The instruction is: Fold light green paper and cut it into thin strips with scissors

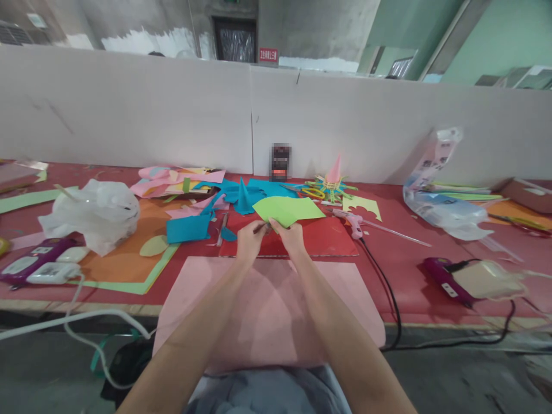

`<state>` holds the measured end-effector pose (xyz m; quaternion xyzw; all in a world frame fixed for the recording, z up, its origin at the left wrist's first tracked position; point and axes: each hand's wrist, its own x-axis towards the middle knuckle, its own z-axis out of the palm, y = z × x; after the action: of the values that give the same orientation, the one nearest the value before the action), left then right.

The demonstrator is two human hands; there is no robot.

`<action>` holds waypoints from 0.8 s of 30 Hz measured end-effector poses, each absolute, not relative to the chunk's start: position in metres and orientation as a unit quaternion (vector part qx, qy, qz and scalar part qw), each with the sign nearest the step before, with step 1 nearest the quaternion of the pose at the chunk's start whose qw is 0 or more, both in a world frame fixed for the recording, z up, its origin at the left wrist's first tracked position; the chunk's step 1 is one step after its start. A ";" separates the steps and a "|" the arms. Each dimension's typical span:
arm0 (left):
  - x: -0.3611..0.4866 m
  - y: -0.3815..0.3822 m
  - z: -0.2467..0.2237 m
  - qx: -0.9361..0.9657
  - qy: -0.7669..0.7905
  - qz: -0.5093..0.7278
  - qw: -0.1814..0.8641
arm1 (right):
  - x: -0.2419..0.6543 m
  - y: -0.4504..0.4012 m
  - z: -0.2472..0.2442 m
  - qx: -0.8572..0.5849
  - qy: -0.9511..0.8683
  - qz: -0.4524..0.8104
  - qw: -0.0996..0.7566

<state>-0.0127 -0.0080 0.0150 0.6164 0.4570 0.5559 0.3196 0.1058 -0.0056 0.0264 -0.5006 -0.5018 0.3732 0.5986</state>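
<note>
A bright green sheet of paper (288, 210) is raised over the red board (328, 244), its near edge bent. My left hand (250, 238) pinches that edge at its lower left corner. Close beside it, my right hand (290, 234) grips the same edge with the thumb on top. The fingers beneath the sheet are hidden. Beyond the paper stand a blue paper cone (244, 198) and a pink cone (335, 171) ringed with green and yellow strips. A pink glue gun (354, 223) lies to the right of my hands.
Yellow-handled scissors (314, 193) lie behind the green sheet. A large pink sheet (271, 313) spreads beneath my forearms. Crumpled white plastic (92, 213) and a purple power strip (37, 261) are left; another purple power strip (448, 282) and a black cord (390, 290) are right.
</note>
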 end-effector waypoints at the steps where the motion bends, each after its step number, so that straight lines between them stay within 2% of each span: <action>1: -0.013 -0.008 0.015 0.615 0.458 0.555 0.321 | 0.106 -0.006 0.026 -0.498 -0.506 0.369 0.599; 11: -0.012 -0.005 0.013 0.579 0.423 0.566 0.406 | 0.104 -0.011 0.030 -0.521 -0.526 0.309 0.597; 19: -0.012 -0.003 0.013 0.565 0.424 0.568 0.422 | 0.104 -0.009 0.030 -0.515 -0.511 0.344 0.596; 24: -0.011 -0.006 0.016 0.569 0.412 0.569 0.428 | 0.105 -0.010 0.029 -0.516 -0.525 0.316 0.598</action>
<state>-0.0106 -0.0057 0.0159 0.5692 0.4115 0.5688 0.4279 0.1052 -0.0098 0.0292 -0.5161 -0.5250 0.3161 0.5984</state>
